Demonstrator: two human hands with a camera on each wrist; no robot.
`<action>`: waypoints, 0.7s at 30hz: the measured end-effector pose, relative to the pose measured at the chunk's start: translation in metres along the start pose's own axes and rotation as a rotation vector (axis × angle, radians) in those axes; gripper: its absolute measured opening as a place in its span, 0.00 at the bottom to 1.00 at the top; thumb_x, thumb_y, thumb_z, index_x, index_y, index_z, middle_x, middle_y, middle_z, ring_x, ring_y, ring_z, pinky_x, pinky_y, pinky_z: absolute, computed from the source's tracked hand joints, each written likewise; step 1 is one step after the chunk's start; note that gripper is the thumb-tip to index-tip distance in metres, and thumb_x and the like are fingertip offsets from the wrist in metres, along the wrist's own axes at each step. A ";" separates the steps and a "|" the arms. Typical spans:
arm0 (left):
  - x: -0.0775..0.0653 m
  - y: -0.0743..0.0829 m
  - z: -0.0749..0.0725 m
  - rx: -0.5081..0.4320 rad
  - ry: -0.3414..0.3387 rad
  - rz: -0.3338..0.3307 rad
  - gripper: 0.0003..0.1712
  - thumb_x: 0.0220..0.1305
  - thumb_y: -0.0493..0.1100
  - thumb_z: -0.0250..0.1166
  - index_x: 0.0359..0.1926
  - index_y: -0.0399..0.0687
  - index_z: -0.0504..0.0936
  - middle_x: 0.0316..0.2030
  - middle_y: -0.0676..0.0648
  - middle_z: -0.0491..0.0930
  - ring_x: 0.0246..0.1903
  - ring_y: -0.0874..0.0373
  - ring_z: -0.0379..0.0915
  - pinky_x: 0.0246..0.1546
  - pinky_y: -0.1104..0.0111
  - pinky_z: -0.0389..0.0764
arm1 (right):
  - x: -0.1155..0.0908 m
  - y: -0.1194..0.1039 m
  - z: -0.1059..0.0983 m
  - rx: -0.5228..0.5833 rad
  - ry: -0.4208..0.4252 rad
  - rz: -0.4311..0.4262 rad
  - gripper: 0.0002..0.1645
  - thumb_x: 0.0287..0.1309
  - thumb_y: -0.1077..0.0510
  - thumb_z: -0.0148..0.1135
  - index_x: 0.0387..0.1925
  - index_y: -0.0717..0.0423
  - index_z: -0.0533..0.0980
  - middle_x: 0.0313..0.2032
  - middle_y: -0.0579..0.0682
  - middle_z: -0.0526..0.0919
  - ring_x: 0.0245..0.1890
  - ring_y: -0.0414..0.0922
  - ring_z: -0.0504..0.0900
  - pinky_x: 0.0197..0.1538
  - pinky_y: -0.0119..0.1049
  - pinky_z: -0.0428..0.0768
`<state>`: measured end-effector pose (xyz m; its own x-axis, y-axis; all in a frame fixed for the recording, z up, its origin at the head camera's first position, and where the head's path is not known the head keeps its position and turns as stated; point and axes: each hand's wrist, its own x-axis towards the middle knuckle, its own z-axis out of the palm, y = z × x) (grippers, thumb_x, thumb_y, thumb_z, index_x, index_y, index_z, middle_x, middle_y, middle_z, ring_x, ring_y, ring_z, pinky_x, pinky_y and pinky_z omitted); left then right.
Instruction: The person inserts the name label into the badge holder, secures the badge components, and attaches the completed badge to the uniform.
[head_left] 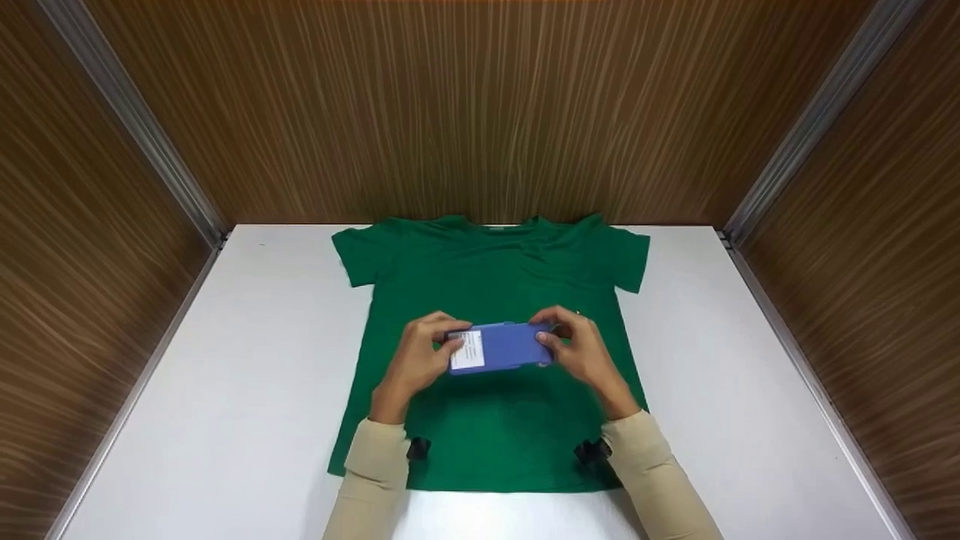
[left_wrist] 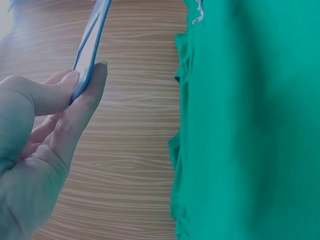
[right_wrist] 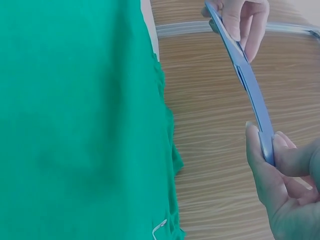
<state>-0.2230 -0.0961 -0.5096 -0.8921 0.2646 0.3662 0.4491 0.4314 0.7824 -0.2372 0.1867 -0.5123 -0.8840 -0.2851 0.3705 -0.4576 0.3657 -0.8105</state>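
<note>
Held level between both hands is a thin, flat blue case (head_left: pixel 511 346) with a white printed label (head_left: pixel 468 350) at its left end. My left hand (head_left: pixel 420 354) pinches that end between thumb and fingers; the left wrist view has the case (left_wrist: pixel 93 47) nearly edge-on. At the other end, my right hand (head_left: pixel 581 349) grips it with the thumb on the near face. From the right wrist, the narrow side of the case (right_wrist: pixel 254 95) looks slightly bowed, with slots along it. Below the hands, a green T-shirt (head_left: pixel 495 435) lies spread out, neck away from me.
The shirt covers the middle of a white table (head_left: pixel 247 360), its collar at the back edge. Wood-grain panels rise behind (head_left: pixel 480 112) and on both sides, with metal rails at the corners. Dark wrist cameras (head_left: pixel 592 451) stick out from the beige sleeves (head_left: pixel 656 469).
</note>
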 end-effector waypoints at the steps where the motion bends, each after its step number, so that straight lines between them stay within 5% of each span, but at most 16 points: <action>1: 0.000 0.000 0.001 -0.004 -0.003 0.003 0.14 0.70 0.32 0.65 0.53 0.41 0.89 0.47 0.42 0.86 0.43 0.54 0.79 0.47 0.63 0.82 | 0.000 0.000 0.001 -0.003 -0.002 -0.002 0.10 0.68 0.69 0.62 0.48 0.60 0.83 0.48 0.60 0.87 0.41 0.53 0.88 0.41 0.36 0.85; 21: 0.002 0.000 0.008 -0.017 -0.022 0.046 0.13 0.70 0.31 0.64 0.52 0.38 0.88 0.45 0.41 0.86 0.41 0.53 0.80 0.44 0.61 0.84 | -0.001 -0.007 0.011 -0.020 -0.043 -0.011 0.10 0.69 0.67 0.62 0.49 0.58 0.82 0.49 0.59 0.86 0.46 0.53 0.88 0.50 0.52 0.88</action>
<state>-0.2246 -0.0887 -0.5121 -0.8692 0.3029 0.3909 0.4886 0.4034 0.7737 -0.2323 0.1751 -0.5121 -0.8743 -0.3265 0.3591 -0.4693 0.3802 -0.7970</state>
